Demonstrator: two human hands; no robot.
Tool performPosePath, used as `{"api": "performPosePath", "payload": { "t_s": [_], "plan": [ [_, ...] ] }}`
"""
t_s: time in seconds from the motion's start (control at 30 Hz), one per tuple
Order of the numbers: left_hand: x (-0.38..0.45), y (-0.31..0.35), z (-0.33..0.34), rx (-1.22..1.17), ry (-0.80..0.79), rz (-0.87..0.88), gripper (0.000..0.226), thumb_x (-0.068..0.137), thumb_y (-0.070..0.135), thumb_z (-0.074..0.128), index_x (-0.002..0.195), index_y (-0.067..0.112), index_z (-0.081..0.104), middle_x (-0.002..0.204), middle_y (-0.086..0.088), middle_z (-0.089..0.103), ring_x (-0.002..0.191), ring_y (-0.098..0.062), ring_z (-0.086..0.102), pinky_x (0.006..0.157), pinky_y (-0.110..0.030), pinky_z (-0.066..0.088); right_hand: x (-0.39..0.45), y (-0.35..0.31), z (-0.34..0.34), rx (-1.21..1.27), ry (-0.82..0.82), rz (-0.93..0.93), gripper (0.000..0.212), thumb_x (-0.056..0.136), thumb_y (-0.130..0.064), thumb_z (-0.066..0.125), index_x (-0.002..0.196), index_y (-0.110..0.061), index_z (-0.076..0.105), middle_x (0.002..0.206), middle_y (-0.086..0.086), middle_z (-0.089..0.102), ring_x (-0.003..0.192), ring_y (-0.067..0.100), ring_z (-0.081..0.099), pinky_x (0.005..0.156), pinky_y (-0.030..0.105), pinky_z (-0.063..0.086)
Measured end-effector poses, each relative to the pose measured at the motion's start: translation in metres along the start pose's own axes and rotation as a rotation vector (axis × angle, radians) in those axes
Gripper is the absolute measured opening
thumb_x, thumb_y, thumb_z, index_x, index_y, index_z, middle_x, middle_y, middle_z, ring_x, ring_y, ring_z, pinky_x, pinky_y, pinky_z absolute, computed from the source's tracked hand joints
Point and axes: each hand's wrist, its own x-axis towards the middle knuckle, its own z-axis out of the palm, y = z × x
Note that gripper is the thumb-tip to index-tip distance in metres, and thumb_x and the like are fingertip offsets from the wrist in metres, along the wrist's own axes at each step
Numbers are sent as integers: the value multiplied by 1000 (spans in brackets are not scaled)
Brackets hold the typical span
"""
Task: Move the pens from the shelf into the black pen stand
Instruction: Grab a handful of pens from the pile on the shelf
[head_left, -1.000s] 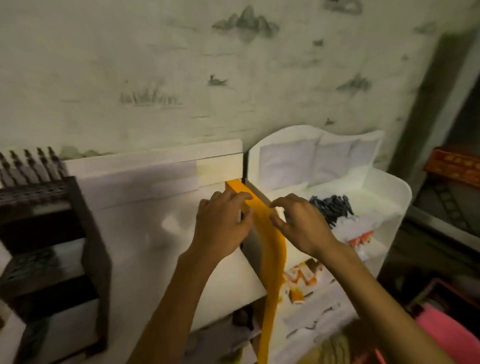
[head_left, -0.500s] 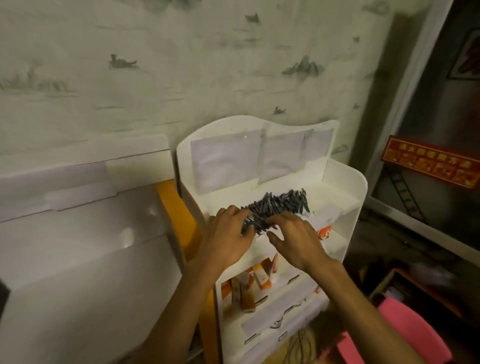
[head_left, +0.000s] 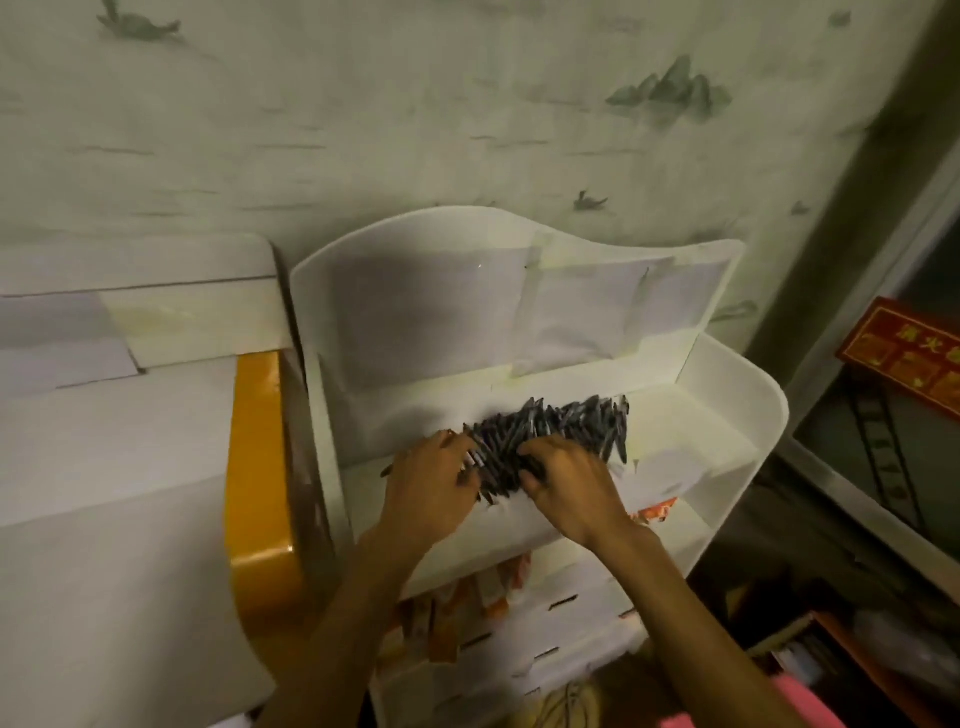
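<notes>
head view:
pens (head_left: 550, 436): dark heap, mid-frame, lying on the top tier of the white shelf (head_left: 727, 415); heap runs from centre toward upper right of the tier.
left hand (head_left: 434, 486): centre frame, at the left end of the heap, fingers bent down among the pens; a few pens show between the fingertips. Whether it grips any, cannot tell.
right hand (head_left: 571, 486): just right of the left hand, palm down over the near edge of the heap, fingers curled into the pens; actual clamp hidden under the hand, cannot tell.
hands: close together, not touching, pens between them.
shelf back panel: white sheets (head_left: 566, 317) taped on, upper centre.
lower tiers: orange-and-white boxes (head_left: 447, 623), lower centre, partly hidden by the forearms.
orange panel (head_left: 257, 467): left of the shelf, just beside its side wall.
white cabinet (head_left: 104, 467): left part of frame, beside the orange panel.
red sign (head_left: 906, 358): right edge, yellow characters, too blurred to read.
wall (head_left: 363, 104): pale wallpaper with grey-green landscape marks, top of frame.
</notes>
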Motion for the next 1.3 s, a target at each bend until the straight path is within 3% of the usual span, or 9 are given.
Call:
{"api": "performPosePath", "payload": {
  "t_s": [0.23, 0.4, 0.63, 0.8, 0.97, 1.1, 1.2, 1.3],
  "plan": [
    [23, -30, 30, -14, 8, -138, 32, 95, 28, 55, 126, 24, 60, 123, 2, 62, 109, -21, 57, 85, -34, 47, 45, 21, 37, 71, -68, -102, 31, 91, -27, 60, 121, -20, 62, 117, 4, 63, 102, 26, 61, 82, 37, 53],
    [51, -52, 55, 41, 61, -217, 33, 89, 21, 60, 121, 24, 67, 120, 0, 67, 106, -24, 63, 79, -37, 54, 80, 39, 57, 110, -102, -175, 27, 93, -28, 60, 118, -19, 64, 112, 3, 63, 97, 24, 63, 81, 35, 51],
    [70, -82, 98, 69, 69, -351, 64, 78, 3, 60, 138, 24, 54, 142, -3, 55, 126, -26, 54, 89, -39, 53, 124, 70, 72, 192, -181, -291, 27, 97, -24, 54, 123, -19, 61, 120, 3, 60, 108, 25, 58, 94, 40, 47],
    [77, -84, 114, 126, 57, -453, 68, 77, -1, 55, 137, 31, 52, 141, 1, 55, 123, -25, 55, 91, -44, 52, 140, 84, 77, 213, -205, -346, 26, 99, -27, 52, 123, -19, 61, 119, 2, 60, 110, 23, 56, 92, 37, 45],
    [89, -80, 118, 183, -26, -521, 53, 92, 11, 51, 139, 36, 46, 143, 2, 49, 125, -27, 50, 95, -45, 45, 148, 99, 89, 213, -235, -365, 22, 97, -25, 55, 117, -20, 62, 112, 1, 60, 100, 22, 58, 85, 37, 49],
    [94, -86, 121, 180, -26, -562, 40, 98, 24, 51, 135, 38, 50, 139, 2, 50, 122, -25, 50, 95, -46, 44, 153, 105, 93, 249, -240, -351, 21, 97, -23, 57, 117, -21, 62, 113, 2, 60, 101, 23, 58, 89, 40, 49],
    [86, -83, 122, 169, -14, -657, 26, 97, 26, 52, 122, 23, 58, 126, -3, 57, 112, -25, 55, 90, -43, 46, 156, 104, 93, 238, -253, -356, 22, 97, -23, 56, 118, -20, 62, 113, 1, 60, 101, 23, 58, 89, 41, 49],
    [70, -76, 124, 143, -19, -723, 15, 92, 25, 55, 99, 12, 55, 105, -7, 60, 96, -27, 58, 76, -36, 46, 163, 102, 94, 247, -240, -354, 23, 95, -23, 57, 118, -20, 63, 111, 0, 62, 100, 21, 60, 86, 39, 50]
  ]
}}
